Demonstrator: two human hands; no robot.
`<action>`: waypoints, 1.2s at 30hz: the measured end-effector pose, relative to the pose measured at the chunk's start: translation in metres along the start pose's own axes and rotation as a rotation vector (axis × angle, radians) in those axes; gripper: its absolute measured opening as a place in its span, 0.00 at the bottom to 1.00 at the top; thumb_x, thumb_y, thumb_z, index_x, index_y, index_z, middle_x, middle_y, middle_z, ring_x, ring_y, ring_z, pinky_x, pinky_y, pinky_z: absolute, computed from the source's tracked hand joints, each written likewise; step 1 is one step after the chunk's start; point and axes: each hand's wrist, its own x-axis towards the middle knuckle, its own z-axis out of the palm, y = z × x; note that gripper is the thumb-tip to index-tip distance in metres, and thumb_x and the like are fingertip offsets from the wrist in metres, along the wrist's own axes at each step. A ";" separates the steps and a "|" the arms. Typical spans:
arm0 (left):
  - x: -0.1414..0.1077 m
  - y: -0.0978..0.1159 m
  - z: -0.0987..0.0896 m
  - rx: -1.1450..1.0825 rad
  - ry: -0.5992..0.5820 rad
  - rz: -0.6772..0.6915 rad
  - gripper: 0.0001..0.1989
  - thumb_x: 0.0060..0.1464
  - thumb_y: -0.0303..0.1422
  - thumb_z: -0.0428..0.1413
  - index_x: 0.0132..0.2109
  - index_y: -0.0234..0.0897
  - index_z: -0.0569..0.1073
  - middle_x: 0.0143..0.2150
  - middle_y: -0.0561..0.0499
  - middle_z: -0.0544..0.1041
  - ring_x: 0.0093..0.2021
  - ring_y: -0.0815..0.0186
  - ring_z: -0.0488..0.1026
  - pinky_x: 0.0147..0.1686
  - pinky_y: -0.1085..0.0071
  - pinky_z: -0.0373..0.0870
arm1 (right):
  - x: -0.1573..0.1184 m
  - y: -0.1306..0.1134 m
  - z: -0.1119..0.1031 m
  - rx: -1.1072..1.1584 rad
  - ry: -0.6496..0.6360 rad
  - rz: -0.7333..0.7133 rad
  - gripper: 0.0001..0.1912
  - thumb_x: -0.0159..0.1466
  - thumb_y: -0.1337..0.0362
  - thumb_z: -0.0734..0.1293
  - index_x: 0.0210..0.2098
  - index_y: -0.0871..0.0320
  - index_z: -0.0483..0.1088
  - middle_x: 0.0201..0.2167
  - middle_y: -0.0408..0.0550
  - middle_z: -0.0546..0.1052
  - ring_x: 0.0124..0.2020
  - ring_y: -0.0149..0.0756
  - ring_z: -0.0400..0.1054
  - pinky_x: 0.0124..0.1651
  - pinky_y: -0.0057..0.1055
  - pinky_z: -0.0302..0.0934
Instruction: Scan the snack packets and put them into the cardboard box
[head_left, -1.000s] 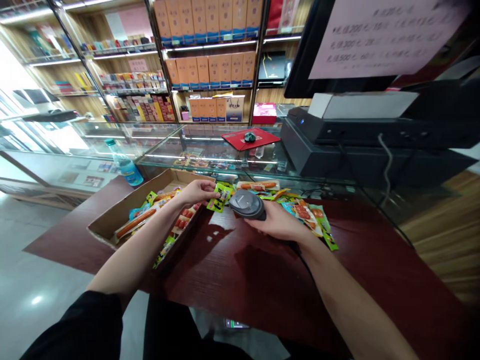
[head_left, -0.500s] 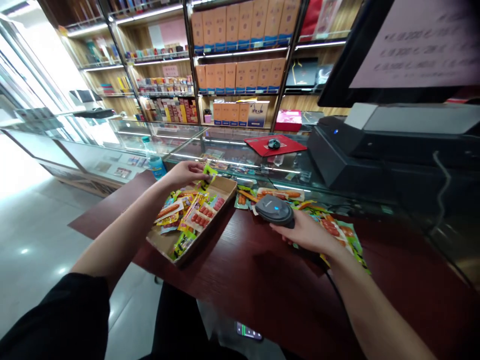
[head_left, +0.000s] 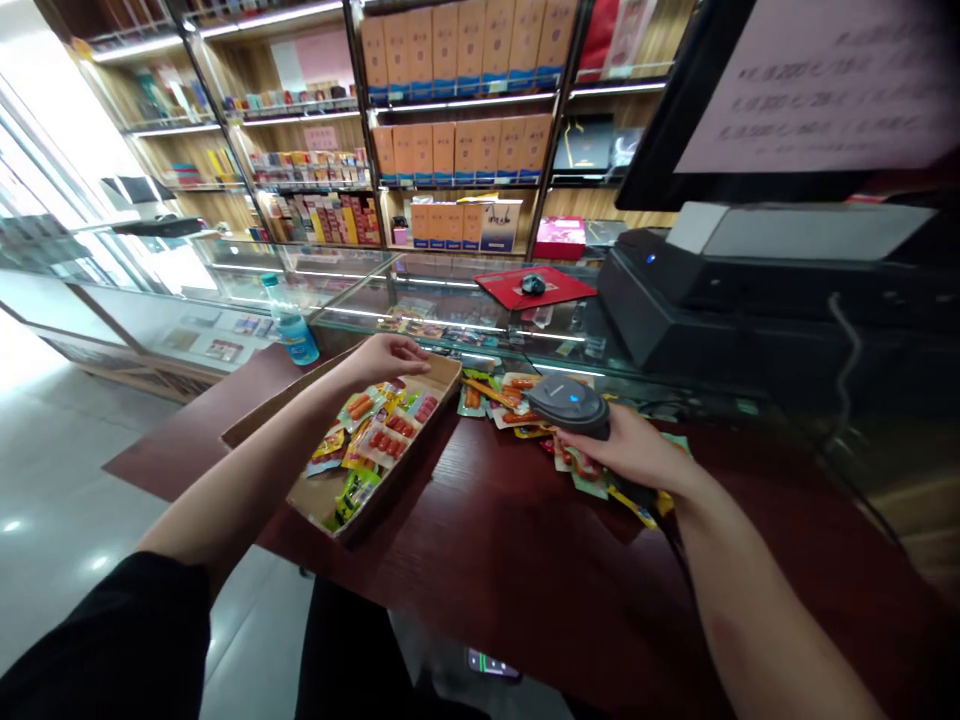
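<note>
My left hand hovers over the far end of a shallow cardboard box, fingers slightly bent and apart, with no packet visible in them. Inside the box lie packaged sausages and small snack packets in yellow, pink and green, one green packet near the close corner. A dark grey barcode scanner is gripped in my right hand, its blue light showing. More sausage packets are spread on the counter under and around the scanner, partly hidden by it and my hand.
Behind the brown counter stands a glass display case with a red mouse pad and a mouse. A blue-labelled bottle stands left. A monitor rises at right. A phone shows low down.
The green packet that was in my left hand is gone from its fingers. My right hand and the scanner have shifted slightly right across the packets, and the view has turned a little.
</note>
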 end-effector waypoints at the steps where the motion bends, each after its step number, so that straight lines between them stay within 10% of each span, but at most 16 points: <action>1: 0.007 0.002 0.013 0.013 -0.032 0.029 0.23 0.38 0.44 0.67 0.40 0.35 0.78 0.30 0.49 0.78 0.28 0.67 0.74 0.25 0.73 0.72 | 0.000 0.000 -0.003 -0.011 0.029 -0.029 0.18 0.57 0.52 0.69 0.40 0.58 0.74 0.27 0.47 0.79 0.29 0.40 0.73 0.34 0.34 0.67; 9: 0.049 0.022 0.116 0.616 -0.123 0.385 0.15 0.45 0.36 0.63 0.42 0.38 0.79 0.38 0.47 0.80 0.39 0.61 0.76 0.38 0.71 0.69 | -0.008 -0.004 -0.014 -0.015 0.112 -0.018 0.21 0.56 0.54 0.70 0.46 0.57 0.74 0.33 0.49 0.80 0.39 0.46 0.74 0.43 0.39 0.67; 16: 0.069 0.015 0.149 1.125 -0.192 0.518 0.15 0.52 0.30 0.56 0.47 0.38 0.78 0.41 0.41 0.78 0.47 0.55 0.71 0.42 0.67 0.65 | -0.009 -0.002 -0.014 0.006 0.102 -0.025 0.19 0.57 0.56 0.70 0.46 0.57 0.74 0.40 0.50 0.80 0.44 0.46 0.73 0.45 0.38 0.67; 24: 0.071 0.013 0.153 1.113 -0.175 0.539 0.11 0.52 0.33 0.57 0.42 0.35 0.81 0.36 0.39 0.79 0.47 0.52 0.70 0.44 0.63 0.62 | -0.011 -0.005 -0.017 -0.001 0.096 -0.035 0.17 0.57 0.55 0.70 0.43 0.57 0.74 0.37 0.49 0.80 0.37 0.42 0.73 0.41 0.36 0.66; 30: 0.054 0.033 0.130 0.457 -0.175 0.464 0.15 0.52 0.40 0.58 0.46 0.40 0.78 0.40 0.49 0.80 0.42 0.61 0.74 0.44 0.71 0.66 | -0.020 -0.009 -0.026 0.010 0.086 0.007 0.15 0.59 0.53 0.67 0.40 0.57 0.73 0.23 0.44 0.76 0.22 0.35 0.68 0.28 0.30 0.62; 36: 0.016 0.055 0.083 -0.039 -0.454 0.108 0.20 0.46 0.45 0.62 0.44 0.39 0.79 0.34 0.51 0.79 0.29 0.69 0.71 0.25 0.77 0.64 | -0.024 -0.015 -0.027 0.065 0.083 -0.017 0.14 0.59 0.52 0.68 0.37 0.57 0.73 0.23 0.45 0.76 0.22 0.35 0.68 0.27 0.31 0.63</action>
